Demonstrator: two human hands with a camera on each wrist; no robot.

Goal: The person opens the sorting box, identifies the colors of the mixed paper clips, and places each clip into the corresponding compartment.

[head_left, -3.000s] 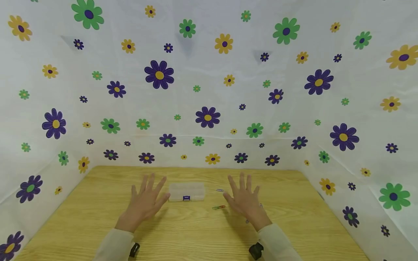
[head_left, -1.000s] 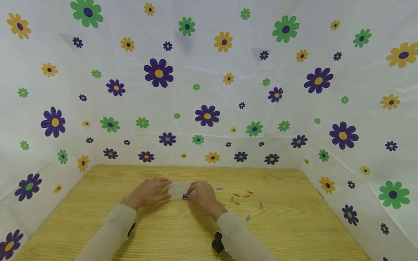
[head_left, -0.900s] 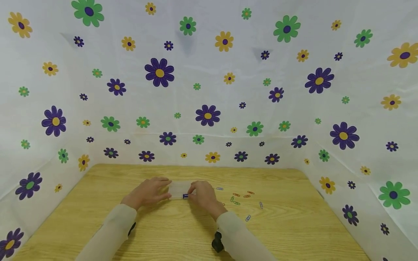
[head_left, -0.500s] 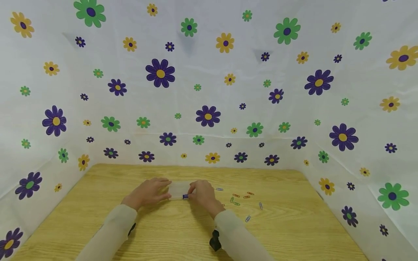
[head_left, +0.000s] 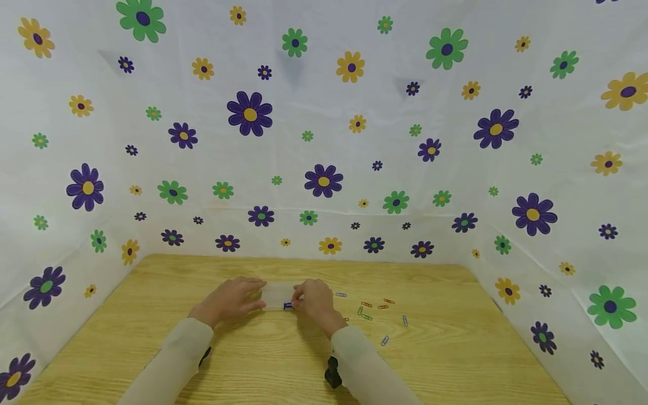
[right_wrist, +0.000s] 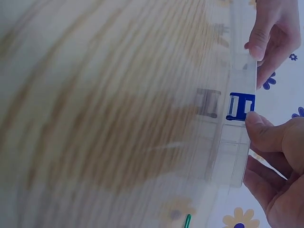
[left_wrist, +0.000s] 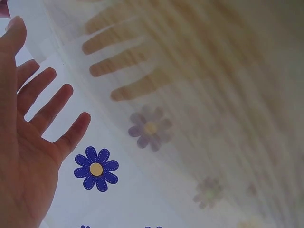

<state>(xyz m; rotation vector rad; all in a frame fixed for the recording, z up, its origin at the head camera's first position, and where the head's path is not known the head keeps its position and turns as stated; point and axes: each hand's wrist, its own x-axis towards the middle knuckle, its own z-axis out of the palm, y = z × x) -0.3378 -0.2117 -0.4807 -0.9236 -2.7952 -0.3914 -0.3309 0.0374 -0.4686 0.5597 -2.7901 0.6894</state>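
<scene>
A clear plastic box (head_left: 277, 296) with a blue latch (head_left: 288, 306) lies on the wooden table between both hands. At its left end the left hand (head_left: 226, 300) holds the box, thumb at the front and fingers towards the back. The right hand (head_left: 316, 304) grips the latch side: in the right wrist view its thumb touches the blue latch edge, with fingers bent beside the box. That lid looks closed. The left wrist view shows the left hand (left_wrist: 28, 152) with fairly straight fingers and their reflection on the tabletop. The right hand hides the box's right end.
Several loose paper clips lie right of the box, including a red one (head_left: 367, 304), a green one (head_left: 367, 317) and bluish ones (head_left: 385, 341) on the table (head_left: 273, 360). Flower-printed white cloth (head_left: 324, 140) surrounds the table at the back and sides.
Three seconds ago both hands were spread apart over the table. They have since come inward onto the box, the right hand moving left to the latch. Over the last second they barely move.
</scene>
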